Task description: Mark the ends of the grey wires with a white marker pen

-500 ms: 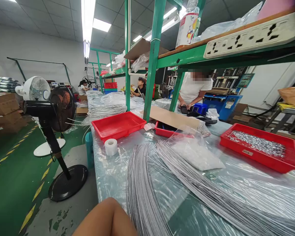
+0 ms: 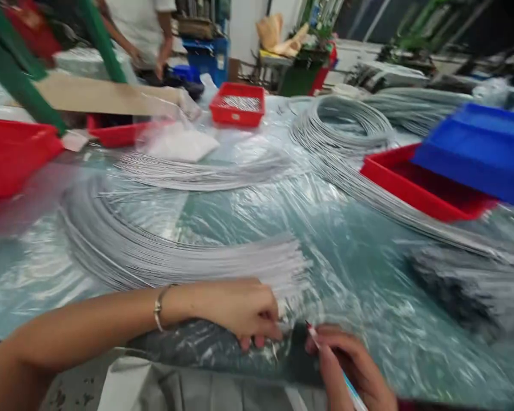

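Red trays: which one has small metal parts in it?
The small far red tray, beyond the wire coils, holds a silvery heap. The left-edge tray shows none, and the right tray sits under a blue tray.

Glossy crinkled plastic sheet (image 2: 223, 217) under matt grey wires (image 2: 188, 260); smooth plastic red tray (image 2: 411, 185).

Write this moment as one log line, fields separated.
left hand: pinching ends of grey wire bundle | right hand: holding thin pen-like tool | surface: plastic-covered table

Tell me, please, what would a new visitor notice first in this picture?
Probably the grey wire bundle curving across the plastic-covered table, its cut ends at the left hand. The right hand holds a thin tool near the front edge. A blue tray rests on a red tray at right.
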The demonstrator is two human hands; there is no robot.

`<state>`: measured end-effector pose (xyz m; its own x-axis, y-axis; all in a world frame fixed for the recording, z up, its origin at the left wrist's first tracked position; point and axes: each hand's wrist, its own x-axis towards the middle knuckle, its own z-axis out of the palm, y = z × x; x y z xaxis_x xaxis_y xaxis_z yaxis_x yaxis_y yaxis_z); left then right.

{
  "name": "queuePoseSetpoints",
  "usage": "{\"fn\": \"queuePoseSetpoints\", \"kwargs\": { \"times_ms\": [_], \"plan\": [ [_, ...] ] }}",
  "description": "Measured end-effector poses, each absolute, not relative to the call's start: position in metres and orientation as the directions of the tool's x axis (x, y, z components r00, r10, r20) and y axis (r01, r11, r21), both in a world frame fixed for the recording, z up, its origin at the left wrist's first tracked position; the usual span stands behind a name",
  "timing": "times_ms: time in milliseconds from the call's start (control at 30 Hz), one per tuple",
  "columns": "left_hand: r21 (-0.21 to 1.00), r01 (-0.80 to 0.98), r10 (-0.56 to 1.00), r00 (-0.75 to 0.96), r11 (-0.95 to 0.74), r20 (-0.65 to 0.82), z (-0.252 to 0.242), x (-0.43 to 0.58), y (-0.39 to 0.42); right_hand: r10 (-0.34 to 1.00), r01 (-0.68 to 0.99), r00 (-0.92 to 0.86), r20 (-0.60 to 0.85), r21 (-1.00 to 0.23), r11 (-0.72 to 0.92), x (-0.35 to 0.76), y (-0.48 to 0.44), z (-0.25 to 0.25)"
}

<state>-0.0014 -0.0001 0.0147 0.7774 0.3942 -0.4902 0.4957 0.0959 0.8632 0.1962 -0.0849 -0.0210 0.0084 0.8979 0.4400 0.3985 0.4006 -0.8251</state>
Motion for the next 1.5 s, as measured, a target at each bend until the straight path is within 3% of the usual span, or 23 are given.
{"fn": "queuePoseSetpoints", "kwargs": {
  "times_ms": [533,867,1500],
  "plan": [
    [0.82,0.569,0.416,0.732,0.064,-0.54,0.019,-0.002,-0.005,0.811,0.592,0.066,0.581,-0.677,0.437,0.173,-0.097,-0.026],
    [0.817,0.576,0.409,0.737,0.037,-0.538,0.022,-0.002,-0.002,0.856,0.66,0.093,0.508,-0.676,0.329,0.17,-0.098,-0.018],
    [0.835,0.55,0.402,0.76,0.022,-0.511,0.021,-0.004,-0.003,0.836,0.65,0.116,0.536,-0.677,0.344,0.167,-0.095,-0.02]
  ]
}}
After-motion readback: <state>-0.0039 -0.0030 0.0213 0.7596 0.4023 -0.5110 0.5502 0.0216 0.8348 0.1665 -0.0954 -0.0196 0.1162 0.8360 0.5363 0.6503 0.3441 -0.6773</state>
